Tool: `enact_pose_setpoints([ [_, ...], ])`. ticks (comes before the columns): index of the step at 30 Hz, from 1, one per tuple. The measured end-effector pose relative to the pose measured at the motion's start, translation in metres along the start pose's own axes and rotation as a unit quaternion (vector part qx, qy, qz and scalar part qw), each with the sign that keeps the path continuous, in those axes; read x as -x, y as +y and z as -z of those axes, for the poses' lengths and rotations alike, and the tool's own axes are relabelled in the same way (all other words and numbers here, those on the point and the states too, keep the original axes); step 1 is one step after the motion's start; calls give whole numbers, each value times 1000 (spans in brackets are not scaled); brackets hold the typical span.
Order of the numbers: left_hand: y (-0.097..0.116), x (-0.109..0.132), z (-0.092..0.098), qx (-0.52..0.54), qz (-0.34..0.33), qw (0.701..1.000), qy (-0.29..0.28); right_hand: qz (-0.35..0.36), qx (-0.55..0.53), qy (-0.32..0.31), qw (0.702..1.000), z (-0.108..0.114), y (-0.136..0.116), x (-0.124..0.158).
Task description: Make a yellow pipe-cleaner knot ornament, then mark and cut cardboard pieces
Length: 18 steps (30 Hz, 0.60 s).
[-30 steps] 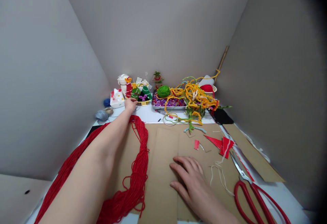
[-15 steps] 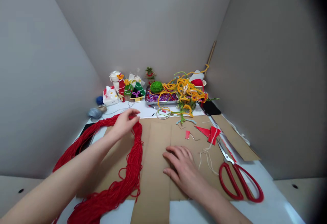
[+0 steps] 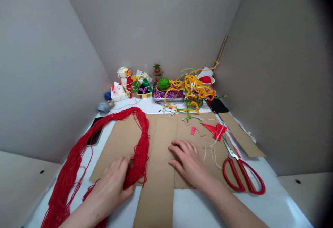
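A long hank of red yarn (image 3: 142, 141) arches over the left part of the cardboard and hangs off toward the near edge. My left hand (image 3: 113, 183) is closed around its inner strand near the front, the thumb below and the fingertips partly hidden by the yarn. Flat beneath my right hand (image 3: 186, 157) lies the brown cardboard sheet (image 3: 199, 151); that hand holds nothing, its fingers stretched out at the right edge of a long cardboard strip (image 3: 160, 172). Red-handled scissors (image 3: 238, 167) lie to the right, blades partly apart.
Red felt scraps (image 3: 220, 131) and white thread (image 3: 214, 155) lie by the scissors. Behind are a tangle of orange yarn (image 3: 196, 89), a green yarn ball (image 3: 163, 84), a bead tray (image 3: 169, 99) and small felt trees (image 3: 135, 85). A dark phone-like slab (image 3: 96, 136) is under the hank.
My left hand has come from the top of the hank down toward me and closed on its near strand. My right hand stays on the cardboard. The view has shifted slightly.
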<state>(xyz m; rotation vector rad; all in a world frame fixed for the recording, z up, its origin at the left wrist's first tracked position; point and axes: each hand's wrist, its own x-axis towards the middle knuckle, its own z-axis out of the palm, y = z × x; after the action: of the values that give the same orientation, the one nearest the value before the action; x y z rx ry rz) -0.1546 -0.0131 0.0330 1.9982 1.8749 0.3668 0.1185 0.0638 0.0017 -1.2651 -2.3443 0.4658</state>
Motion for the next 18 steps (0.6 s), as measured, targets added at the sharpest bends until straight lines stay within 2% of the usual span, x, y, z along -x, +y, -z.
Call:
enact_pose_setpoints([
  [4, -5, -7, 1, 55, 65, 996, -37, -1, 5, 2, 1000, -1, 0, 1],
  [6, -10, -18, 12, 137, 104, 985, -27, -2, 4, 2, 1000, -1, 0, 1],
  [7, -13, -24, 19, 201, 128, 971, -5, -1, 4, 2, 1000, -1, 0, 1],
  [8, -17, -31, 26, 281, 164, 945, 34, -1, 3, 2, 1000, 0, -1, 1],
  [10, -24, -42, 40, 432, 220, 861, 154, -1, 0, -1, 1000, 1, -1, 0],
  [11, -27, -46, 45, 463, 215, 829, 227, -2, 0, -2, 1000, 1, -1, 0],
  [12, -29, -49, 48, 455, 206, 815, 293, -2, -1, -2, 1000, 2, -1, 0],
  [13, -29, -51, 48, 413, 198, 827, 327, -3, -1, -1, 1000, 2, -1, 0],
  [14, -29, -52, 46, 349, 185, 859, 326, -3, -1, -1, 1000, 2, -1, 0],
  [15, -27, -53, 41, 276, 165, 902, 289, -2, -2, 0, 1000, 2, -1, 0],
  [16, -25, -53, 36, 208, 138, 943, 219, -1, -2, 1, 1000, 3, -1, 0],
  [17, -22, -53, 30, 161, 104, 970, 148, 0, -3, 2, 1000, 3, -2, 0],
  [18, -19, -53, 25, 127, 73, 985, 89, 0, -3, 1, 1000, 4, -2, 0],
])
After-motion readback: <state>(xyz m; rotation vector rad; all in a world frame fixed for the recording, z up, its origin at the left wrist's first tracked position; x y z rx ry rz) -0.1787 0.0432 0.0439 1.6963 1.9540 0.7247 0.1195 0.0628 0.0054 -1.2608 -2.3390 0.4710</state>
